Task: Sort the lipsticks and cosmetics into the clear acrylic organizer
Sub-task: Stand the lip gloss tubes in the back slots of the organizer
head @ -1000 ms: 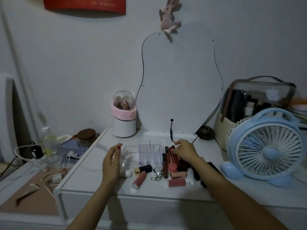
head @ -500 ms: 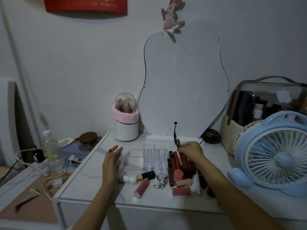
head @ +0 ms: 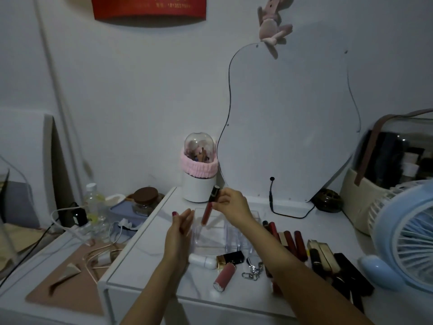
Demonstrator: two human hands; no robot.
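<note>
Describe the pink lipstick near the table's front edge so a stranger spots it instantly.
Start at the clear acrylic organizer in front of the pear-shaped mirror. Nearer the table's front edge, beside a silver keyring clip, lies a stubby dusty-pink lipstick tube. It is the only pink one; its neighbours are black-and-gold or white.

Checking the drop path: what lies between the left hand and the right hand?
Head view: the lip gloss tube, pinched by the right hand, hangs beside the left hand.
</note>
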